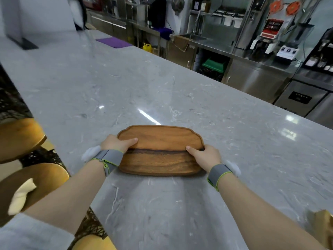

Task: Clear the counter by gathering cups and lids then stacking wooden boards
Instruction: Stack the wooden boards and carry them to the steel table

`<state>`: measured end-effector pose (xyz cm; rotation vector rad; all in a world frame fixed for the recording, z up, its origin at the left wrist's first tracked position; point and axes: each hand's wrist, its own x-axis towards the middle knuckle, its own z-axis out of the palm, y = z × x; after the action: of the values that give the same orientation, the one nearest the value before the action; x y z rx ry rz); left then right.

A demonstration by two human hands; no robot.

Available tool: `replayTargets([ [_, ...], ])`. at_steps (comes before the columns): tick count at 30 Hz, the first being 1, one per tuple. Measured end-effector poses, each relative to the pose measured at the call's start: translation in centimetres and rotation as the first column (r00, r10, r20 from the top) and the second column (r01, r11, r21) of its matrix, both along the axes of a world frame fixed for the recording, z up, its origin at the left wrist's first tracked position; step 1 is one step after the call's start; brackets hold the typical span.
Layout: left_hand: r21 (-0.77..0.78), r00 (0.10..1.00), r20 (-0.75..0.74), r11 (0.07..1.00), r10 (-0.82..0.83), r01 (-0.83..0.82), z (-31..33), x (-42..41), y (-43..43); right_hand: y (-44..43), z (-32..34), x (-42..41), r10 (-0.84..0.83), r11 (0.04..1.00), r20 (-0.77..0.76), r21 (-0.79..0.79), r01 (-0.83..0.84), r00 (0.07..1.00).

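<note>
A brown wooden board (pixel 160 150) with a raised rim and a dark grain stripe lies flat on the grey marble counter (pixel 162 91). My left hand (pixel 117 143) grips its left edge, thumb on top. At the right edge my right hand (pixel 203 155) grips the same board, thumb on top as well. Both wrists wear grey bands. Whether another board lies underneath cannot be told. No cups or lids are in view.
A purple mat (pixel 113 42) lies far back on the counter. Wooden stool seats (pixel 19 138) stand off the counter's left edge. A light wooden object (pixel 322 226) pokes in at the lower right. Steel cabinets and machines (pixel 252 73) line the far side.
</note>
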<state>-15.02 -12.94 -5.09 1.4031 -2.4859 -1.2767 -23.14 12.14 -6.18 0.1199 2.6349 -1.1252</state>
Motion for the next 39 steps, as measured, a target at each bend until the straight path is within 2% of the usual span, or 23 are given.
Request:
replayTargets([
  [4, 0.000, 0.997, -0.016, 0.997, 0.071, -0.071, -0.2, 1.6, -2.6, -3.1, -0.1, 0.0, 0.064, 0.998, -0.004, -0.017, -0.064, 0.998],
  [11, -0.041, 0.992, -0.019, 0.991, 0.128, -0.128, -0.9, 3.4, -5.2, -6.4, -0.3, -0.3, 0.143, 0.988, -0.016, 0.059, -0.142, 0.990],
  [17, -0.042, 0.997, 0.057, 0.998, 0.051, -0.049, -0.7, 3.4, -6.0, -6.8, 0.5, -1.3, 0.180, 0.966, 0.069, 0.176, -0.190, 0.981],
  [24, -0.092, 0.984, 0.178, 0.995, -0.019, 0.036, -0.4, 2.9, -6.4, -7.5, 0.9, -1.7, 0.185, 0.965, 0.093, 0.170, -0.199, 0.978],
  [26, -0.100, 0.984, 0.175, 0.994, -0.013, 0.031, -0.5, 2.9, -6.4, -7.5, 0.8, -1.8, 0.165, 0.976, 0.121, 0.122, -0.180, 0.979],
  [29, -0.050, 0.988, 0.151, 0.999, 0.012, -0.005, -0.6, 3.1, -6.9, -7.2, 0.8, -2.2, 0.135, 0.991, 0.172, -0.032, -0.131, 0.976],
  [33, -0.003, 0.992, 0.126, 1.000, 0.016, -0.016, -0.9, 3.1, -7.1, -6.8, 0.3, -2.3, 0.129, 0.986, 0.186, -0.127, -0.107, 0.974],
  [37, 0.060, 0.995, 0.084, 0.997, 0.051, -0.056, -1.0, 3.0, -7.0, -6.5, 0.4, -2.1, 0.099, 0.963, 0.218, -0.268, -0.038, 0.971],
  [39, 0.142, 0.995, 0.036, 0.985, 0.090, -0.094, -0.9, 3.0, -7.1, -6.5, 0.7, -2.0, 0.096, 0.936, 0.257, -0.352, 0.001, 0.962],
])
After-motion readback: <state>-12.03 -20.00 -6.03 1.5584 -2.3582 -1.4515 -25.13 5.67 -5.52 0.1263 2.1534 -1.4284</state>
